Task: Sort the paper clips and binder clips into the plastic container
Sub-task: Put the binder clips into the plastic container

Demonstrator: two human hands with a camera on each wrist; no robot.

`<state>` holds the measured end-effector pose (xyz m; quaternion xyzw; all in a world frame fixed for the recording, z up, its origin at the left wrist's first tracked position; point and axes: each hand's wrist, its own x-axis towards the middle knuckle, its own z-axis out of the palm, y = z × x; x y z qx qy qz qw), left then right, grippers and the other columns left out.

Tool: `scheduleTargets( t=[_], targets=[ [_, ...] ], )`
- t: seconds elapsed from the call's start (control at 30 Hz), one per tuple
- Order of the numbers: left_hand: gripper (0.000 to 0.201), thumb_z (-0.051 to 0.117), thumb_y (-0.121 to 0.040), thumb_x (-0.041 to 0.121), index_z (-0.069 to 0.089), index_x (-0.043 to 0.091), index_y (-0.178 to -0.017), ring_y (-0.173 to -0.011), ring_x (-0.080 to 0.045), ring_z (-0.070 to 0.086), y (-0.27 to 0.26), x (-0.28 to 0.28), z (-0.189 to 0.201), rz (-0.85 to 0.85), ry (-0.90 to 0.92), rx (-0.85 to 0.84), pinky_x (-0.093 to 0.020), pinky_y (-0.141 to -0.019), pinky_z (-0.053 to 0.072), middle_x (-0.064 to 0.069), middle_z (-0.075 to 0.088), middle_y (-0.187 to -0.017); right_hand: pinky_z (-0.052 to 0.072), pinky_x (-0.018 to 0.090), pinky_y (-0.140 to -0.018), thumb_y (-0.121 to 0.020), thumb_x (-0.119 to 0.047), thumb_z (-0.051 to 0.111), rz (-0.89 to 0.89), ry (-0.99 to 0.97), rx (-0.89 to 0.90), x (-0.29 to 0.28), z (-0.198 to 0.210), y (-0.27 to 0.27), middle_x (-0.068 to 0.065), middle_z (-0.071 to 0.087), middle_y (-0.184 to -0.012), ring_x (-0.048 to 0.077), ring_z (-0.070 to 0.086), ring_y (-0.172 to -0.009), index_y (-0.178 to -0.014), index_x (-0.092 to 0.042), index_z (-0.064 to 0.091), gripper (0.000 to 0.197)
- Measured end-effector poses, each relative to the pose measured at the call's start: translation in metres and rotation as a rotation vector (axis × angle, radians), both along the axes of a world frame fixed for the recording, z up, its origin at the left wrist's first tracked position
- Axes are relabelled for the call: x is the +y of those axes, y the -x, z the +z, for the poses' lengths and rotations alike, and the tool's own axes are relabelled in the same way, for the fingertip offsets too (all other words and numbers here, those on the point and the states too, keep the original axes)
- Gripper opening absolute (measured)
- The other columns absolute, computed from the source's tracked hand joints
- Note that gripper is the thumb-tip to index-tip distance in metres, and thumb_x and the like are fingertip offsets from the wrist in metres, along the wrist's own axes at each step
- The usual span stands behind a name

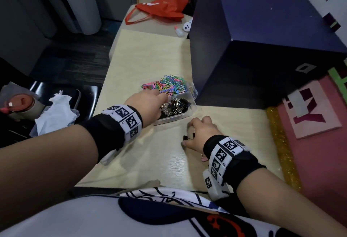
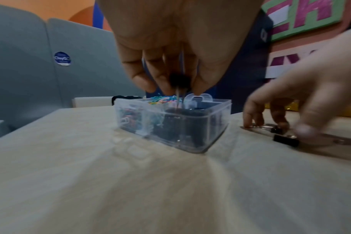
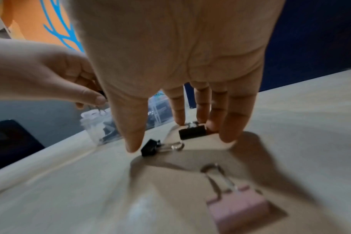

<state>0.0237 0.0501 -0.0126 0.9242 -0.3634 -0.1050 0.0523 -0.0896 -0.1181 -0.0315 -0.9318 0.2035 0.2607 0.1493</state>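
Note:
A clear plastic container (image 1: 175, 120) (image 2: 170, 126) stands mid-table, with coloured paper clips (image 1: 166, 84) in its far compartment and binder clips (image 1: 177, 106) in the near one. My left hand (image 1: 163, 98) (image 2: 178, 86) hovers over the near compartment and pinches a black binder clip (image 2: 179, 80) by its body, wire handles hanging down. My right hand (image 1: 187, 133) (image 3: 170, 139) arches over the table to the container's right, its straight fingertips touching a black binder clip (image 3: 192, 132). Another black clip (image 1: 185, 137) (image 3: 150, 147) lies by the thumb. A pink binder clip (image 1: 203, 159) (image 3: 236, 209) lies under the wrist.
A big dark blue box (image 1: 253, 49) stands right behind the container. A red bag (image 1: 161, 8) and small white items (image 1: 185, 26) lie at the far end. Tissues in a tray (image 1: 54, 113) sit left of the table. A gold strip (image 1: 281, 143) borders its right edge.

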Motion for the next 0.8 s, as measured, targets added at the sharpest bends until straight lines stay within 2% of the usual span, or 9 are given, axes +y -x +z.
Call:
scheduleTargets(
  t=[0.13, 0.2, 0.27, 0.33, 0.4, 0.5, 0.6, 0.7, 0.8],
  targets=[
    [0.037, 0.048, -0.090, 0.026, 0.053, 0.022, -0.127, -0.109, -0.030, 0.052, 0.006, -0.004, -0.002, -0.061, -0.040, -0.099, -0.041, -0.084, 0.048, -0.004, 0.054, -0.122, 0.054, 0.039, -0.077, -0.086, -0.021, 0.059, 0.064, -0.044, -0.118, -0.001, -0.004, 0.005, 0.005, 0.038, -0.118, 0.026, 0.048, -0.109, -0.116, -0.022, 0.054, 0.031],
    [0.035, 0.047, -0.091, 0.025, 0.055, 0.021, -0.125, -0.110, -0.030, 0.050, 0.017, -0.011, -0.002, -0.133, -0.030, -0.147, -0.041, -0.085, 0.044, -0.004, 0.053, -0.124, 0.053, 0.040, -0.081, -0.088, -0.013, 0.053, 0.064, -0.056, -0.141, -0.006, -0.007, 0.007, 0.006, 0.040, -0.116, 0.029, 0.052, -0.105, -0.115, -0.018, 0.057, 0.028],
    [0.031, 0.050, -0.090, 0.024, 0.058, 0.019, -0.118, -0.107, -0.031, 0.050, 0.028, -0.020, -0.005, -0.240, 0.010, -0.156, -0.041, -0.084, 0.043, -0.005, 0.054, -0.119, 0.054, 0.042, -0.081, -0.087, -0.010, 0.054, 0.037, -0.062, -0.124, -0.011, -0.009, 0.007, 0.007, 0.041, -0.115, 0.030, 0.055, -0.101, -0.114, -0.017, 0.056, 0.029],
    [0.027, 0.052, -0.089, 0.025, 0.060, 0.018, -0.114, -0.104, -0.029, 0.052, 0.038, -0.029, -0.010, -0.374, 0.012, -0.096, -0.040, -0.083, 0.046, -0.005, 0.056, -0.113, 0.054, 0.038, -0.077, -0.084, -0.010, 0.059, 0.014, -0.035, -0.114, -0.017, -0.012, 0.008, 0.006, 0.043, -0.113, 0.029, 0.056, -0.093, -0.110, -0.019, 0.056, 0.028],
    [0.029, 0.052, -0.091, 0.024, 0.057, 0.019, -0.119, -0.106, -0.026, 0.051, 0.046, -0.039, -0.018, -0.493, -0.095, -0.021, -0.040, -0.084, 0.049, -0.003, 0.053, -0.114, 0.050, 0.030, -0.071, -0.084, -0.016, 0.064, -0.026, -0.034, -0.138, -0.021, -0.014, 0.011, 0.003, 0.043, -0.110, 0.025, 0.054, -0.084, -0.104, -0.020, 0.058, 0.022],
    [0.049, 0.059, -0.085, 0.017, 0.045, 0.021, -0.131, -0.108, -0.025, 0.049, 0.053, -0.046, -0.034, -0.590, -0.206, 0.010, -0.041, -0.084, 0.052, 0.000, 0.047, -0.125, 0.047, 0.027, -0.083, -0.083, -0.022, 0.068, -0.076, -0.072, -0.198, -0.028, -0.017, 0.015, 0.002, 0.039, -0.113, 0.023, 0.057, -0.089, -0.100, -0.017, 0.062, 0.019],
    [0.053, 0.063, -0.081, 0.015, 0.044, 0.021, -0.130, -0.106, -0.024, 0.049, 0.052, -0.047, -0.043, -0.603, -0.242, 0.012, -0.042, -0.079, 0.054, 0.002, 0.046, -0.127, 0.046, 0.026, -0.087, -0.082, -0.023, 0.070, -0.098, -0.061, -0.191, -0.036, -0.016, 0.019, 0.002, 0.042, -0.114, 0.020, 0.057, -0.089, -0.098, -0.016, 0.062, 0.018],
    [0.035, 0.061, -0.083, 0.014, 0.053, 0.018, -0.116, -0.101, -0.024, 0.050, 0.051, -0.048, -0.039, -0.573, -0.264, -0.021, -0.041, -0.077, 0.053, 0.000, 0.050, -0.115, 0.048, 0.028, -0.084, -0.083, -0.022, 0.066, -0.110, -0.006, -0.113, -0.040, -0.011, 0.020, 0.004, 0.043, -0.114, 0.021, 0.058, -0.085, -0.096, -0.015, 0.061, 0.015],
    [0.031, 0.063, -0.083, 0.016, 0.054, 0.017, -0.113, -0.101, -0.025, 0.051, 0.049, -0.049, -0.040, -0.514, -0.253, -0.042, -0.040, -0.074, 0.052, -0.002, 0.049, -0.110, 0.048, 0.030, -0.080, -0.086, -0.021, 0.058, -0.081, 0.064, 0.045, -0.040, -0.003, 0.016, 0.009, 0.043, -0.122, 0.026, 0.059, -0.094, -0.108, -0.011, 0.058, 0.024]
  ],
)
